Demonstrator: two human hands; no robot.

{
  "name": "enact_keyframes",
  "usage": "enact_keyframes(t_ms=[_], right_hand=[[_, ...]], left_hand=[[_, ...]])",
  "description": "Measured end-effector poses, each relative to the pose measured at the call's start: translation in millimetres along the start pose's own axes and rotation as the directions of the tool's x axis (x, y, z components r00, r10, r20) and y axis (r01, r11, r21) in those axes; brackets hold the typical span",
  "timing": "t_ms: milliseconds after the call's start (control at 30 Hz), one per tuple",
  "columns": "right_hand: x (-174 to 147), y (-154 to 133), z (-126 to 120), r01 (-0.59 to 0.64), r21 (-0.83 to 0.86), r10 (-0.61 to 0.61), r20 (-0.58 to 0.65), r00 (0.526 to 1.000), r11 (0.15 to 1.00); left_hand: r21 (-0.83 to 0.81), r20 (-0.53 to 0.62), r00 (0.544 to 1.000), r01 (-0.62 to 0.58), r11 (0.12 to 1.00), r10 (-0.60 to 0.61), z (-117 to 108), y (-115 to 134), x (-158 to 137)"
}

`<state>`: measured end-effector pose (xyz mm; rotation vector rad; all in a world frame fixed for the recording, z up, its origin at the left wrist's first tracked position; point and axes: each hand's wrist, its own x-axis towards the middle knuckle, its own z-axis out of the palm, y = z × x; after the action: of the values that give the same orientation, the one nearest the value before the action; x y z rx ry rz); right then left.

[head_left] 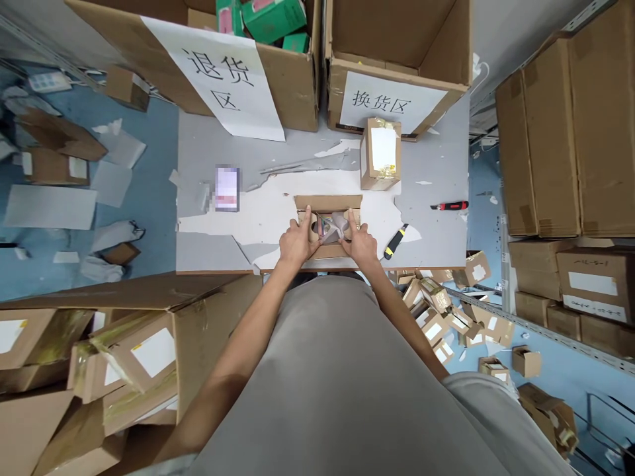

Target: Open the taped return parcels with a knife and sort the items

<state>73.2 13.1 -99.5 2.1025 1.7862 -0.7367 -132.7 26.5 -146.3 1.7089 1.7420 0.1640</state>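
Observation:
A small cardboard box (328,201) lies with its flaps spread at the front edge of the table, below my chest. Inside it shows a crumpled greyish wrapped item (337,225), whose kind I cannot make out. My left hand (296,243) grips the box's left side, index finger stretched along the flap and thumb at the near edge. On the opposite side, my right hand (362,244) holds the box the same way. A black and yellow box cutter (395,242) lies just right of my right hand.
Behind stand two large cartons with paper signs, the left carton (292,86) holding green boxes, and the right carton (397,73). A taped parcel (381,155), a red and black cutter (449,205) and a blurred phone-like object (227,188) lie on the table (421,225).

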Motion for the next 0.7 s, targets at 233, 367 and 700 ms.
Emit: enact_keyframes(t_ms=[233,367,700], right_hand=[[9.7,5.4,-8.3,0.015,-0.036,-0.015,0.002,1.000,0.999],[14.4,-1.4,-2.4,-0.032,-0.019,0.030,-0.067,0.997,0.999],[17.4,7.8,4.7,0.207,0.129,-0.189,-0.140,0.972,0.970]], left_hand=[[-0.046,0.004,0.996,-0.084,0.995,0.085,-20.0,-22.4,3.0],[-0.182,-0.083,0.981,-0.187,0.965,0.174,-27.5,-35.7,4.5],[-0.115,-0.054,0.918,-0.396,0.911,0.393,-31.9,-6.4,22.8]])
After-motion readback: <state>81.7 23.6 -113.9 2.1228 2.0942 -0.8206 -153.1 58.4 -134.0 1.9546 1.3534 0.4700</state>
